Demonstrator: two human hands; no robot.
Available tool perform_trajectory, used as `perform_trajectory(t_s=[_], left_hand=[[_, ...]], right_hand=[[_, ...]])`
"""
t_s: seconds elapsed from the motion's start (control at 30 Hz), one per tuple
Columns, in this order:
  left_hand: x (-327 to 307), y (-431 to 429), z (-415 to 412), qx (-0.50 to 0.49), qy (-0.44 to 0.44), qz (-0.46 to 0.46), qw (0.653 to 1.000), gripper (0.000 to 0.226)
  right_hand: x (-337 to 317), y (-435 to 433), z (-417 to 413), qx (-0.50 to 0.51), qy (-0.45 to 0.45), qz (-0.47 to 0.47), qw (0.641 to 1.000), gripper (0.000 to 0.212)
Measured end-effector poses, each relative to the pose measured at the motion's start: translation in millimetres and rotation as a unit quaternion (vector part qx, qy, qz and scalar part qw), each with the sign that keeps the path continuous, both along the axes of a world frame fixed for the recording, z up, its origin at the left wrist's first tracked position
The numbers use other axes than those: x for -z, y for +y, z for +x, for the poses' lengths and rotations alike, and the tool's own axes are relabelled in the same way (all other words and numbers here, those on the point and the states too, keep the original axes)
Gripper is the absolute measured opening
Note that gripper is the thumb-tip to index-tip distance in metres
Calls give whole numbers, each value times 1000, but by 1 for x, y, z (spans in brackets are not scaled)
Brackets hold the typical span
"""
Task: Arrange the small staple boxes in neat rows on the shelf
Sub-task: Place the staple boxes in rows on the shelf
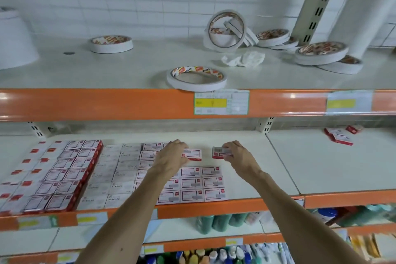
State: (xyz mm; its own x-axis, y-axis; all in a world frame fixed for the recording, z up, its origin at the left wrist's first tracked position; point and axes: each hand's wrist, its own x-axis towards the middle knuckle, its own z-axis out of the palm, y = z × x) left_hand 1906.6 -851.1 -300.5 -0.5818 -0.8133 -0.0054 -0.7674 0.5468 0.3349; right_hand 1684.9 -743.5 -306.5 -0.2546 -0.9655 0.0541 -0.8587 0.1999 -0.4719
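Note:
On the middle shelf (252,156) lie rows of small white and red staple boxes (202,184), with taller red-edged stacks (64,176) at the left. My left hand (171,156) rests on a single staple box (194,155) lying flat behind the rows; its fingers curl over the box's left end. My right hand (237,154) pinches another staple box (220,152) by its right end, tilted on edge a little above the shelf. A gap separates the two boxes.
Several loose staple boxes (339,136) lie at the back of the right shelf section. The upper shelf holds scattered tape rolls (196,78) and crumpled paper (244,59). An orange shelf lip (128,104) runs above my hands. Bottles stand on lower shelves.

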Motion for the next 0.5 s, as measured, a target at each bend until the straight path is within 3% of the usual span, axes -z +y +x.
perform_trajectory(t_s=[0.5], left_hand=[[34,-23,-21,-23,-76,6,997,52]], right_hand=[[39,-47,-20,-60,14,73,995,29]])
